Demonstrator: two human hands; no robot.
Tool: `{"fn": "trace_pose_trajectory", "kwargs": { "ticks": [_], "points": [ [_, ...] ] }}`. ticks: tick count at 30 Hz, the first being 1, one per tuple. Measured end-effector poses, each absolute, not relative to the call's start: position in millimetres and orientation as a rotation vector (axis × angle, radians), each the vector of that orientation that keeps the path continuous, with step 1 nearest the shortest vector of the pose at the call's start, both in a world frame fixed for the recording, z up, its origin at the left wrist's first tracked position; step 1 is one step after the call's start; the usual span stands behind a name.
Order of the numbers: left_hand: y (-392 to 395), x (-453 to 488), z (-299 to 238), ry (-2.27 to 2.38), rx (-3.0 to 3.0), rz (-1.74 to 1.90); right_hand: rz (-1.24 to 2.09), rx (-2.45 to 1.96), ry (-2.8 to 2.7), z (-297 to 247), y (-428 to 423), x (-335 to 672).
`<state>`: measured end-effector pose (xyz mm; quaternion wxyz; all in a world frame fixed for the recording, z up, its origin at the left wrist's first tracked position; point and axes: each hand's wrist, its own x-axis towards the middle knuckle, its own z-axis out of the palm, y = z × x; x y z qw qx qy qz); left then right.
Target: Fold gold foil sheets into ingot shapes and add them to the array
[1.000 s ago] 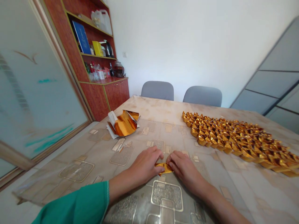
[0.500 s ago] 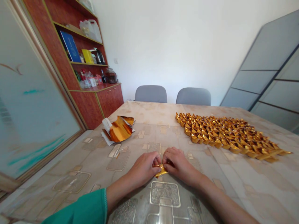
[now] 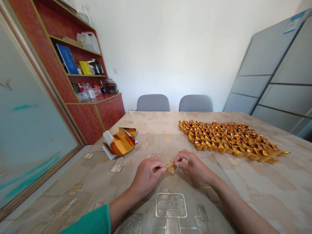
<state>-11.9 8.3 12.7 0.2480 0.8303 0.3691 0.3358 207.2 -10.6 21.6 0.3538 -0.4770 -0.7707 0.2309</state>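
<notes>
Pinching the folded gold foil piece [image 3: 170,168] from opposite ends, the left hand [image 3: 146,175] and the right hand [image 3: 193,165] hold it just above the tabletop [image 3: 243,185], midway between them. Each hand closes thumb and forefinger on one tip of the piece, with the remaining fingers curled. A dense array of folded gold pieces [image 3: 229,141] lies on the tabletop beyond the right hand, well apart. A stack of gold sheets [image 3: 120,143] lies beyond the left hand. Two grey chairs [image 3: 153,102] stand at the far edge.
</notes>
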Motion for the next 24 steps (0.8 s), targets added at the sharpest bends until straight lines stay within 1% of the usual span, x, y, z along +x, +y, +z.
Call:
{"fn": "trace_pose_trajectory", "kwargs": {
  "ticks": [4,9,11,13,15,20,24],
  "points": [
    [13,-13,13,1.058,2.088,0.986,0.54,-1.281,-1.909,22,0,230],
    [16,-8,13,1.069,1.544,1.116,0.524,-1.351,-1.704,25,5,244],
    [14,-4,11,1.031,1.384,1.123,0.62,-1.304,-1.695,29,-2,231],
    [11,-1,8,1.002,1.305,1.142,0.896,-1.17,-1.659,31,-11,210],
    [9,1,5,0.985,1.275,1.166,1.024,-1.08,-1.664,30,-18,189],
    [5,3,3,0.953,1.251,1.154,1.16,-0.969,-1.481,16,-14,170],
    [4,4,3,0.96,1.233,1.145,1.176,-0.974,-1.465,10,-10,176]
  ]
}}
